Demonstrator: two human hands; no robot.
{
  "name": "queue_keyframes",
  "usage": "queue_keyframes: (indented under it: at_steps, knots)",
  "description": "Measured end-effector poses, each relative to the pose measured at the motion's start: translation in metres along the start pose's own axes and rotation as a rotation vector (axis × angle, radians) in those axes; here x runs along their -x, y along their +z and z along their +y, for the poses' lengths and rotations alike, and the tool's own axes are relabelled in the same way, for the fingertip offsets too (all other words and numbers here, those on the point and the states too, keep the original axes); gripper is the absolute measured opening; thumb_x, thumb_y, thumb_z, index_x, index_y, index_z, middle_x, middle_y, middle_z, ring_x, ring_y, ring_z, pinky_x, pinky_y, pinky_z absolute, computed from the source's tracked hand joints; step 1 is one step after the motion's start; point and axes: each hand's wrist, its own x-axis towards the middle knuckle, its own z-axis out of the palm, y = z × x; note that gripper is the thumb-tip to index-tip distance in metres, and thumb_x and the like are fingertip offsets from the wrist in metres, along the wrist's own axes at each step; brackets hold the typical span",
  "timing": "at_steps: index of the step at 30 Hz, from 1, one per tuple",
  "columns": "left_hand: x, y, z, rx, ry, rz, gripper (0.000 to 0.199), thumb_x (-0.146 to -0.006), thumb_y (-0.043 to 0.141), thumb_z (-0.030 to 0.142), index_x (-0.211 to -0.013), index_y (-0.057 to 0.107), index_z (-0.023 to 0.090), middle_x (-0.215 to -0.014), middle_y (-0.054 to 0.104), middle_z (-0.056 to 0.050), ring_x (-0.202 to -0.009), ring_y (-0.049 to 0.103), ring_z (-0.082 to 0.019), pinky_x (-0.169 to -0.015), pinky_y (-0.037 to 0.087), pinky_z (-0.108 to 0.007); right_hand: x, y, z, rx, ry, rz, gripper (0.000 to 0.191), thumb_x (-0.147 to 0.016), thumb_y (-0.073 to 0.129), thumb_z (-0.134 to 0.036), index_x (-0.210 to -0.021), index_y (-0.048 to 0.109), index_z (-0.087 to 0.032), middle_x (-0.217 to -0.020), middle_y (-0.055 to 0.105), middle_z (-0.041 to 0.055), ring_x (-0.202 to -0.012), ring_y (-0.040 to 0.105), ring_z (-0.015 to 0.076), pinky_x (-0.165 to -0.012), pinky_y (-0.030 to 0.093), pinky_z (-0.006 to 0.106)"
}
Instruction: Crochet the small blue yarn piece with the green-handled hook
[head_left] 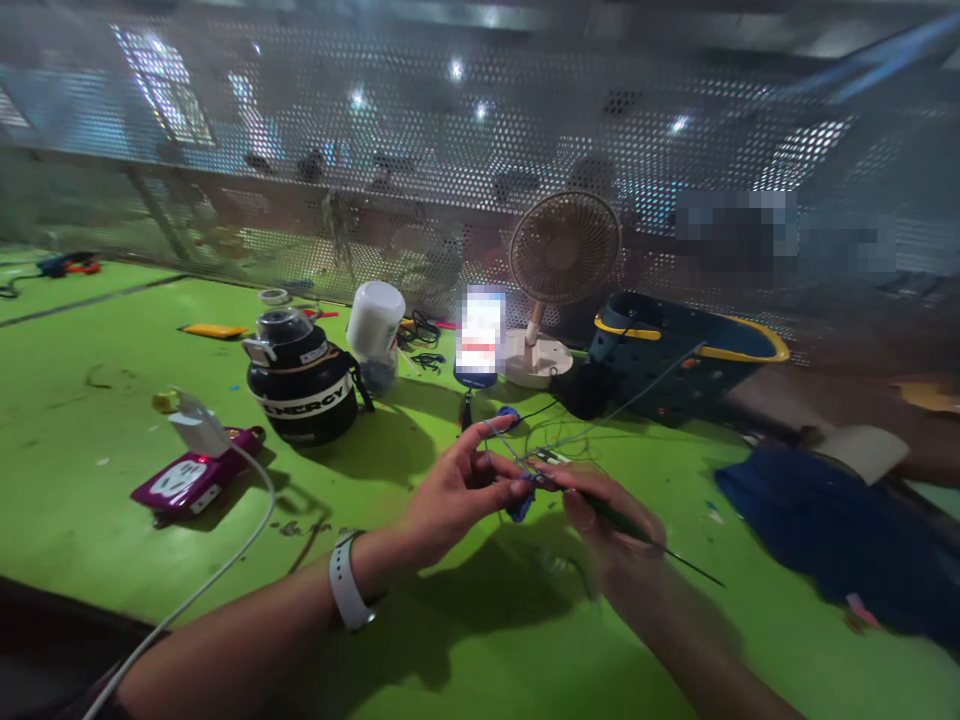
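Observation:
Between thumb and fingers, my left hand (469, 480) pinches a small piece of blue crochet work (520, 505). A strand of yarn runs over its raised index finger. My right hand (619, 535) is closed around a crochet hook (619, 518) with a dark handle, its thin rear end sticking out to the right. The hook's tip meets the blue piece at my left fingertips, where the exact stitch is too small to make out. Beyond my fingers lies another bit of blue yarn (508, 414). Grey yarn stretches from the hands toward the dark basket (652, 375).
Behind the hands stand a lit phone (480, 335), a fan (564, 250), a white bottle (375, 318) and a black jug (304, 385). A purple power strip (199, 475) with a white cable is at left. Dark blue cloth (832, 535) lies right. A perforated screen (420, 190) borders the green table (150, 560).

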Motion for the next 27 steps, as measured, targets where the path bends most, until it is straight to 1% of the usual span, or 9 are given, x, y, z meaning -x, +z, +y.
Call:
queue_keyframes:
  at_steps: [3, 6, 11, 15, 21, 27]
  knots:
    - [-0.0009, 0.0, 0.001, 0.003, -0.015, 0.009, 0.071, -0.073, 0.079, 0.01, -0.136, 0.046, 0.016, -0.077, 0.07, -0.001, -0.068, 0.064, -0.012, -0.064, 0.051, -0.025, -0.0015, -0.0018, -0.0008, 0.051, -0.033, -0.035, 0.028, -0.091, 0.06, -0.014, -0.111, 0.069, -0.031, -0.11, 0.075, 0.0026, -0.104, 0.069, 0.0215, -0.09, 0.054, 0.041]
    - [-0.002, -0.0002, -0.0002, 0.012, -0.028, 0.029, 0.069, -0.074, 0.079, 0.01, -0.135, 0.047, 0.016, -0.076, 0.071, -0.001, -0.068, 0.063, -0.011, -0.064, 0.05, -0.023, -0.0036, -0.0028, -0.0023, 0.078, -0.03, -0.06, 0.025, -0.092, 0.059, -0.015, -0.11, 0.069, -0.029, -0.112, 0.074, 0.004, -0.106, 0.068, 0.0222, -0.093, 0.053, 0.043]
    - [-0.0027, -0.0013, -0.0022, 0.022, -0.01, 0.042, 0.067, -0.075, 0.078, 0.012, -0.134, 0.048, 0.018, -0.081, 0.071, -0.001, -0.072, 0.064, -0.011, -0.065, 0.049, -0.022, -0.0062, -0.0027, -0.0044, 0.079, -0.047, -0.057, 0.021, -0.094, 0.057, -0.018, -0.109, 0.069, -0.028, -0.112, 0.075, 0.0047, -0.105, 0.069, 0.0212, -0.091, 0.054, 0.04]
    - [-0.0034, -0.0032, -0.0024, 0.019, -0.002, 0.065, 0.067, -0.074, 0.079, 0.013, -0.134, 0.05, 0.019, -0.079, 0.069, 0.0, -0.071, 0.063, -0.011, -0.065, 0.048, -0.021, -0.0073, -0.0025, -0.0038, 0.07, -0.062, -0.056, 0.019, -0.094, 0.058, -0.022, -0.108, 0.07, -0.028, -0.108, 0.076, 0.0039, -0.099, 0.071, 0.0201, -0.087, 0.056, 0.038]
    - [-0.0046, -0.0054, -0.0031, 0.011, 0.002, 0.051, 0.065, -0.076, 0.077, 0.013, -0.135, 0.05, 0.02, -0.079, 0.07, -0.001, -0.071, 0.063, -0.011, -0.064, 0.048, -0.021, -0.0078, -0.0016, -0.0041, 0.032, -0.039, -0.035, 0.021, -0.094, 0.058, -0.023, -0.109, 0.07, -0.031, -0.107, 0.077, 0.0036, -0.097, 0.072, 0.0208, -0.084, 0.058, 0.039]
    - [-0.0051, -0.0065, -0.0024, 0.011, 0.02, 0.04, 0.069, -0.076, 0.078, 0.013, -0.137, 0.047, 0.021, -0.079, 0.07, -0.001, -0.067, 0.061, -0.01, -0.063, 0.049, -0.022, -0.0054, -0.0038, -0.0042, 0.032, 0.001, -0.072, 0.021, -0.094, 0.057, -0.023, -0.109, 0.07, -0.031, -0.107, 0.076, 0.0025, -0.097, 0.07, 0.0187, -0.085, 0.057, 0.036]
